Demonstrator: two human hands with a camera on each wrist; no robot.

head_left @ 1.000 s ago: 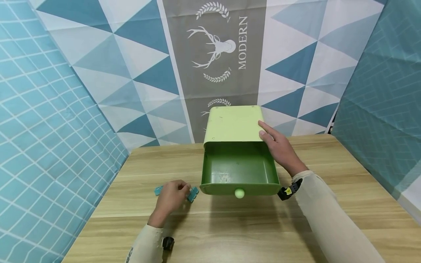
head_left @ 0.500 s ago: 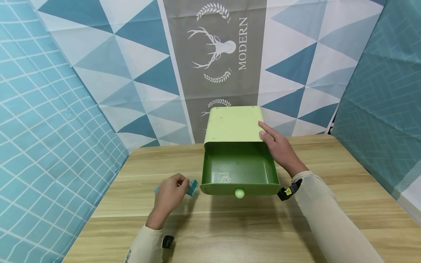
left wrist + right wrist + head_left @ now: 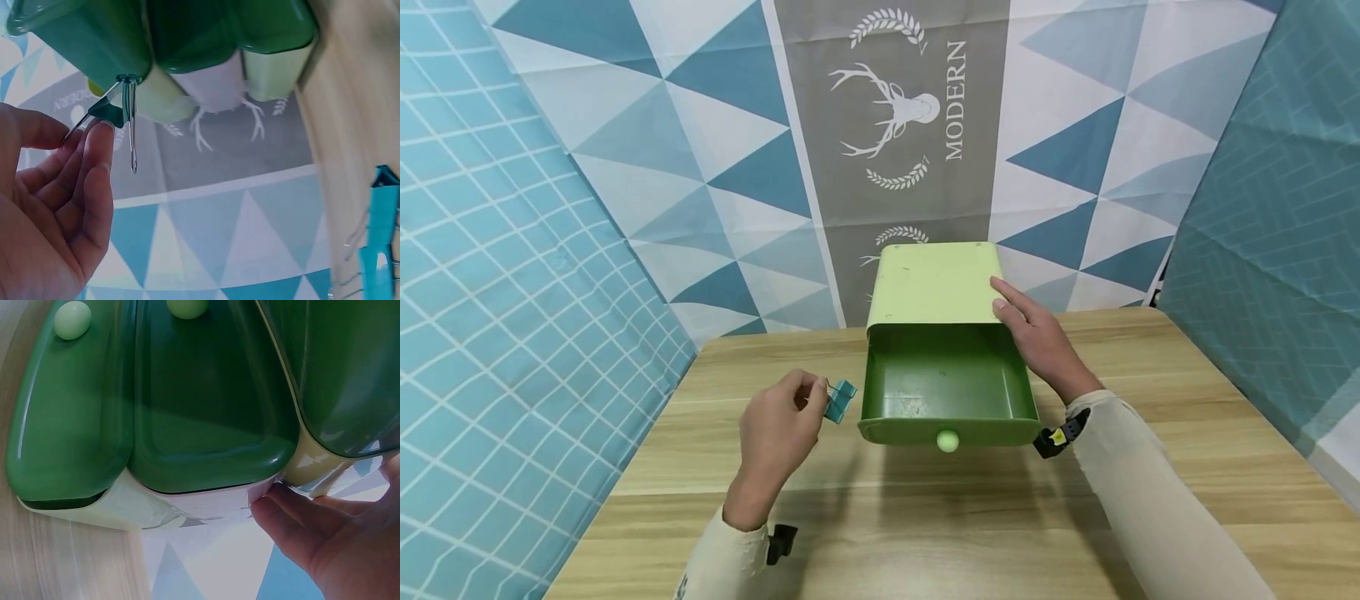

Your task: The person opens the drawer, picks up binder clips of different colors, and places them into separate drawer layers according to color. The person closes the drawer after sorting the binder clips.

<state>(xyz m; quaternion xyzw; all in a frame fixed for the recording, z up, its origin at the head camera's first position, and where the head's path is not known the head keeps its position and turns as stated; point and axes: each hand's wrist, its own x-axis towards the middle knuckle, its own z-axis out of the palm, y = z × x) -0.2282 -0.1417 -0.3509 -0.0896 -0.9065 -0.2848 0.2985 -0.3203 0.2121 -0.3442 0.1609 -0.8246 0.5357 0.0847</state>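
Observation:
My left hand (image 3: pixel 778 425) pinches a teal binder clip (image 3: pixel 840 402) by its wire handle, to the left of the open drawer. In the left wrist view the same binder clip (image 3: pixel 107 114) hangs from thumb and fingertips, its other wire handle free. My right hand (image 3: pixel 1037 337) rests on the right edge of a light green drawer cabinet (image 3: pixel 936 283). The right wrist view shows its fingers (image 3: pixel 294 519) nearly straight against the cabinet's side. The cabinet's top drawer (image 3: pixel 947 432), dark green with a round knob, stands pulled out, and its visible floor is bare.
More teal binder clips (image 3: pixel 380 237) lie on the wooden table in the left wrist view; in the head view my left hand hides them. Two lower drawers (image 3: pixel 212 412) are pushed in. A patterned cloth (image 3: pixel 895 108) hangs behind the cabinet.
My left hand has lifted the binder clip from beside the other clips, up off the table, level with the drawer's left side. The right hand and the cabinet have stayed in place.

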